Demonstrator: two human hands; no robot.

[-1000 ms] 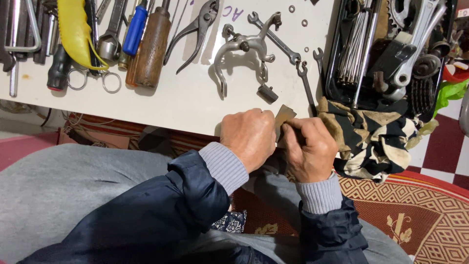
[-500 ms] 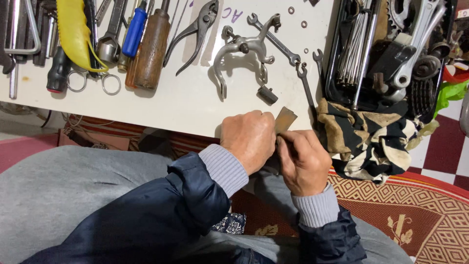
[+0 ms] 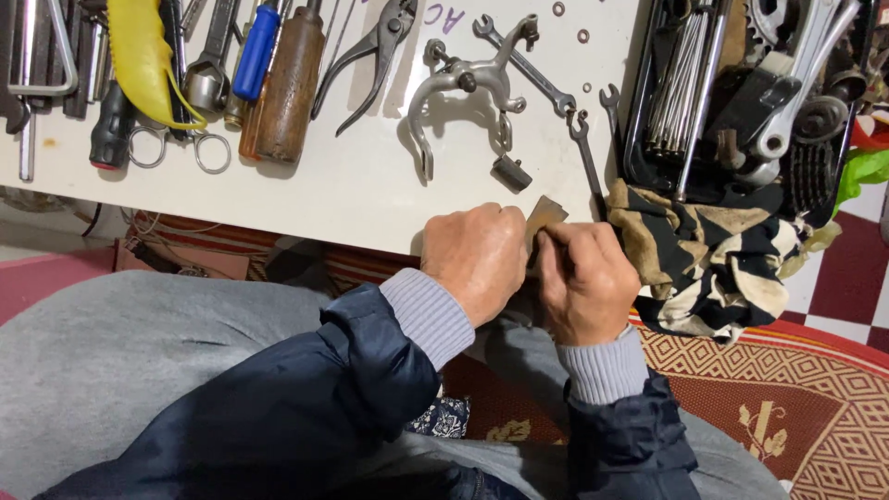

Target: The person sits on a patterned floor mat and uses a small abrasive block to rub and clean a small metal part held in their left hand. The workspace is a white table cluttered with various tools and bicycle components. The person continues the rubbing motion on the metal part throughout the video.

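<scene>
Both hands pinch a small brown strip at the table edge.

The left hand (image 3: 477, 257) and right hand (image 3: 586, 278) close on the brown strip (image 3: 544, 215), possibly sandpaper, beside the striped rag (image 3: 713, 259), below the brake caliper (image 3: 463, 93).

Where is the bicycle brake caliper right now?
In the head view, the silver brake caliper lies on the white table, upper centre, just beyond the left hand, between the pliers and a spanner.

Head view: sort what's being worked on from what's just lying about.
In hand:
left hand
right hand
small tan flat piece, pinched between both

Lying about:
silver bicycle brake caliper
brown wooden-handled tool
grey pliers
black-and-tan striped rag
white tabletop
</scene>
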